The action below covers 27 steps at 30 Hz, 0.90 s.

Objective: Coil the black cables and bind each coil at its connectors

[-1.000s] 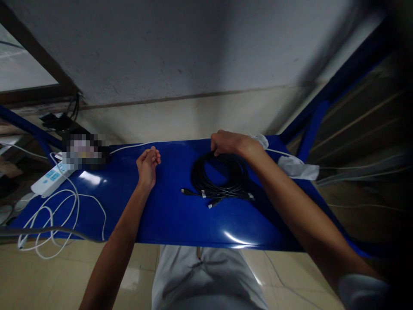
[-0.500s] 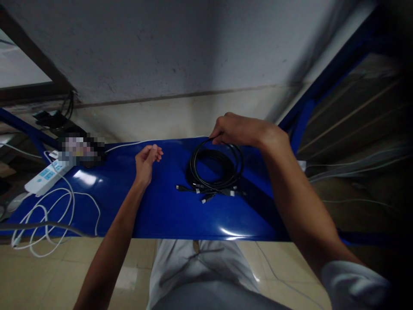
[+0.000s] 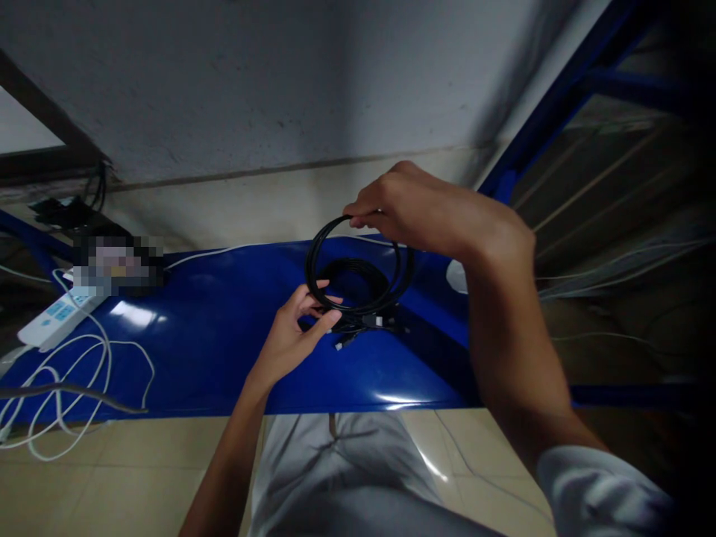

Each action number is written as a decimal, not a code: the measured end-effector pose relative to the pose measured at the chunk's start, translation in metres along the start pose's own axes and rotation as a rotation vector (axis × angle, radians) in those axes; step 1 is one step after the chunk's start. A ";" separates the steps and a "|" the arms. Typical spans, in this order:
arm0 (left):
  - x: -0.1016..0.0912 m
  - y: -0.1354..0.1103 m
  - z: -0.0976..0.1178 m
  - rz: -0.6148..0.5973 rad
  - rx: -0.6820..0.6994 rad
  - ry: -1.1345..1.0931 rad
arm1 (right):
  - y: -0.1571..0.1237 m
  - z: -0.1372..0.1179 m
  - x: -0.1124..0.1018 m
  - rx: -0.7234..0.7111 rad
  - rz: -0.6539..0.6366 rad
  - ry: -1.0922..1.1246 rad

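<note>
My right hand (image 3: 385, 203) pinches the top of a coiled black cable (image 3: 311, 257) and holds the loop raised and tilted above the blue table (image 3: 224, 350). At the loop's lower left, my left hand (image 3: 296, 317) has its fingers and thumb around the cable, the fingertips slightly apart. Beneath, another black cable coil (image 3: 358, 266) lies on the tabletop, partly hidden by the raised loop. A cable plug (image 3: 374, 321) with a pale end shows at the bottom of the loop, and a second plug (image 3: 344, 341) is just below it.
On the left are a white power strip (image 3: 59, 317), a loosely looped white cord (image 3: 106, 350) and a pixelated item (image 3: 120, 261). A wall (image 3: 235, 97) stands behind the table, and a blue frame post (image 3: 551, 89) rises at the right. A round white object (image 3: 457, 276) is beside my right forearm.
My left hand has moved right from beside the coil to its lower left and now grips it. My right hand has raised the loop a little. The view has shifted slightly right.
</note>
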<state>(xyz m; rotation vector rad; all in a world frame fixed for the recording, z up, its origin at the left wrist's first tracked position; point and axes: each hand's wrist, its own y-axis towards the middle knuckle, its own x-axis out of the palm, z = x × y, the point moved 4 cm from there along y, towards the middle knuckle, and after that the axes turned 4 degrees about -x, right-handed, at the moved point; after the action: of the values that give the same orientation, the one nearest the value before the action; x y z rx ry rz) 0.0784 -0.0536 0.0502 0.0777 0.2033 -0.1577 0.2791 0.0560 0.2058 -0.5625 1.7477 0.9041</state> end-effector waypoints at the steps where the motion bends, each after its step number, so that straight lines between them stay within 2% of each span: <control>1: 0.002 -0.003 0.001 0.033 0.008 0.016 | -0.001 -0.006 -0.004 -0.020 -0.007 -0.019; 3: 0.007 -0.008 0.003 0.097 0.032 0.048 | -0.002 -0.016 -0.013 -0.047 0.008 -0.052; 6: 0.010 -0.016 0.009 0.182 0.076 0.018 | 0.001 -0.029 -0.021 -0.060 0.111 -0.029; 9: 0.003 -0.027 0.009 0.276 0.100 -0.067 | 0.013 -0.039 -0.006 -0.073 0.182 0.047; 11: -0.011 -0.038 0.002 0.344 0.073 -0.082 | 0.027 -0.045 0.019 -0.093 0.173 0.085; 14: -0.041 -0.060 -0.018 0.422 -0.024 -0.014 | 0.057 -0.053 0.073 -0.156 0.081 0.136; 18: -0.083 -0.092 -0.046 0.497 -0.094 0.191 | 0.102 -0.065 0.147 -0.229 -0.082 0.266; 20: -0.099 -0.104 -0.057 0.539 -0.093 0.338 | 0.121 -0.072 0.175 -0.233 -0.174 0.315; 24: -0.112 -0.117 -0.075 0.640 -0.111 0.612 | 0.136 -0.082 0.204 -0.270 -0.223 0.389; 27: -0.110 -0.123 -0.076 0.820 -0.009 0.725 | 0.135 -0.082 0.213 -0.277 -0.199 0.398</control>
<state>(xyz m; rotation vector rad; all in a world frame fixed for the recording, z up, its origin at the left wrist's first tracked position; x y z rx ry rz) -0.0631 -0.1510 -0.0092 0.2017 0.8728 0.7034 0.0583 0.0833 0.0613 -1.1416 1.8833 0.9438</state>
